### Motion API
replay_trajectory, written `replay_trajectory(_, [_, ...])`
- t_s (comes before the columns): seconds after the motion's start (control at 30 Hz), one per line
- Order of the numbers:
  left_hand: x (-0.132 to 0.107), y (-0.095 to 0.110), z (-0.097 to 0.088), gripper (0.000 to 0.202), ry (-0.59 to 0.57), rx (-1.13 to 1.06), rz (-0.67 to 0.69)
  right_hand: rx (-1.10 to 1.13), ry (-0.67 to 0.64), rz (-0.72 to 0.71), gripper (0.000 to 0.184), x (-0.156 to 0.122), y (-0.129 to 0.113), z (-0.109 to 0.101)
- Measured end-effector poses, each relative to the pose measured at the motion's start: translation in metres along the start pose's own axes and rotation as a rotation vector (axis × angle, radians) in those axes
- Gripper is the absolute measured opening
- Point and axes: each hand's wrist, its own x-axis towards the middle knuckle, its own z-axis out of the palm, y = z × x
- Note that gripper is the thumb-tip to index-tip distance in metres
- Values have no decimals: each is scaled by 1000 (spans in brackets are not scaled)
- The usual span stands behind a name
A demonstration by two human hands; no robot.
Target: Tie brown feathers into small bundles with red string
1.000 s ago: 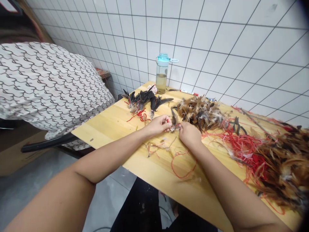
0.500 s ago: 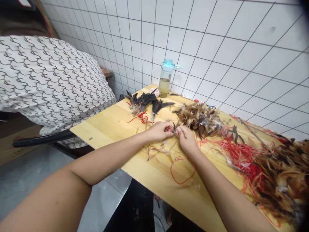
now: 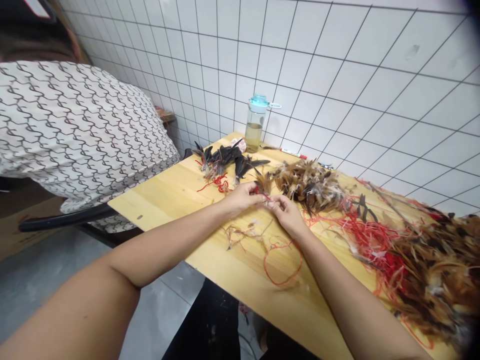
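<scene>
At the table's (image 3: 168, 200) near edge – left hand (image 3: 242, 196) and right hand (image 3: 285, 212) both pinch one small feather bundle (image 3: 264, 185) | dark bundles (image 3: 225, 159) lie finished | big loose pile (image 3: 431, 265) remains.

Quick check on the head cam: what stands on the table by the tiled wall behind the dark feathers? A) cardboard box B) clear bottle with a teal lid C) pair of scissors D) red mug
B: a clear bottle with a teal lid and some yellowish liquid stands upright on the wooden table at the wall, just behind the dark feathers.
</scene>
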Motion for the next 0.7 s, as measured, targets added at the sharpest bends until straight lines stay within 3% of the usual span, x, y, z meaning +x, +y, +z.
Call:
replay_trajectory(0.13, [-1,0,4,36,-41,-123,-8,55,-38,-25,27,1,3,2])
replay_trajectory(0.27, [-3,0,5,35,-60,-63,-24,59,-64,-58,18,2,6,7])
replay_trajectory(0.5, [-5,-2,1,34,-73,-3,-15,118,15,-43,13,3,9,12])
replay_trajectory(0.7, [-2,0,-8,40,25,163,52,289,138,59,21,2,2,7])
